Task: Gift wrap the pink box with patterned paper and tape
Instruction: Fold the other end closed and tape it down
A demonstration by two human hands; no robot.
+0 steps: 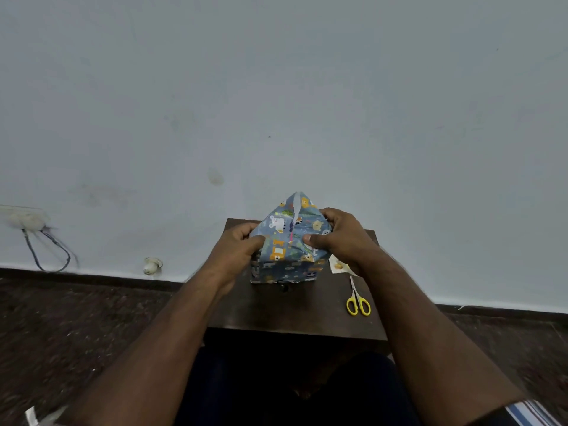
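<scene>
Left hand (238, 250) and right hand (336, 238) pinch patterned paper (289, 238) folded over the box.

wrapped box (287, 244) on table (295, 315), scissors (357, 298) to its right

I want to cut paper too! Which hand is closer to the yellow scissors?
Right. The right hand grips the wrapped box just up and left of the scissors; the left hand holds the box's far side.
</scene>
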